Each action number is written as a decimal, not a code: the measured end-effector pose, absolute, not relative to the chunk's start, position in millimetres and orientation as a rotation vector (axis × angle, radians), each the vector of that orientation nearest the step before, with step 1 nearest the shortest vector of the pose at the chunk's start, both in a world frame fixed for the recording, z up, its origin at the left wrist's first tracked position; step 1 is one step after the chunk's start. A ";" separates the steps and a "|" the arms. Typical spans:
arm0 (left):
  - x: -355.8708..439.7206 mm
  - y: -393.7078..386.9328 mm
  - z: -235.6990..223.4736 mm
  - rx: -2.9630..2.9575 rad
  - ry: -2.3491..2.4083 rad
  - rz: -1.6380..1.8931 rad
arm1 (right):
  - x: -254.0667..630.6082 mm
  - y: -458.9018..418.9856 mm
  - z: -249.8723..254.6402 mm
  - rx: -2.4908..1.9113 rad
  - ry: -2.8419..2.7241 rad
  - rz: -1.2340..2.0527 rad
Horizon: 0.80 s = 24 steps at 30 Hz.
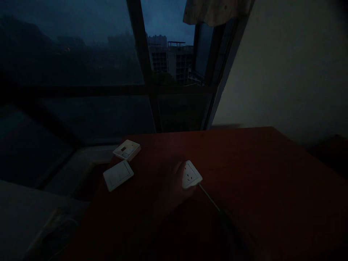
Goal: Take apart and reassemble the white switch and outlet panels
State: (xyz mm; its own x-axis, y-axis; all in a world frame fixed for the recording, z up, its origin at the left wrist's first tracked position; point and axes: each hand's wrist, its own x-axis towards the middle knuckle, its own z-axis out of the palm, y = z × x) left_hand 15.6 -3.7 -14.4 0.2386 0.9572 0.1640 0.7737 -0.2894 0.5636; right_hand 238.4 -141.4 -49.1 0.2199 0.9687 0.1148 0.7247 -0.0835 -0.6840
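Note:
My left hand (176,186) is closed around the left side of a white wall socket (191,175), its slotted face turned up. The thin metal shaft of a screwdriver (209,197) runs up to the socket's lower right edge, where its tip meets or nearly meets the plate. My right hand (235,228) is very dark at the screwdriver's lower end and seems wrapped around the handle; its single fingers are hard to make out. Left of my hands lie a white switch plate (118,175) and a white open-backed mounting box (127,149), close together.
The reddish-brown table (244,156) stands against a large dark-framed window (152,90). A pale wall (285,72) rises on the right. A curtain (214,11) hangs at the top. The room is dim.

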 end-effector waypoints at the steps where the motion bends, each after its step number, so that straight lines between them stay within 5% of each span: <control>1: 16.2 -4.5 -14.2 2.149 1.589 0.694 | 237.4 -139.9 -47.4 -1.884 -1.501 0.612; 5: 24.0 -11.2 -11.2 2.164 1.419 0.648 | 233.7 -132.1 -35.3 -1.808 -1.387 0.887; 15: 27.8 -16.5 0.2 2.018 1.294 0.629 | 238.2 -120.0 -19.5 -1.797 -1.519 0.877; 24: -19.8 20.1 -2.9 2.048 1.894 0.849 | 251.5 -112.3 -26.3 -1.815 -1.573 0.886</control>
State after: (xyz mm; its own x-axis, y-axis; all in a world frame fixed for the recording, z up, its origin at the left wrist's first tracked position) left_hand -19.8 20.1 -2.9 -0.0007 0.9660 0.2585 0.8357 -0.1415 0.5307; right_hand 251.5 -112.3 -26.3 0.0874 0.9897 -0.1131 0.6093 -0.1429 -0.7799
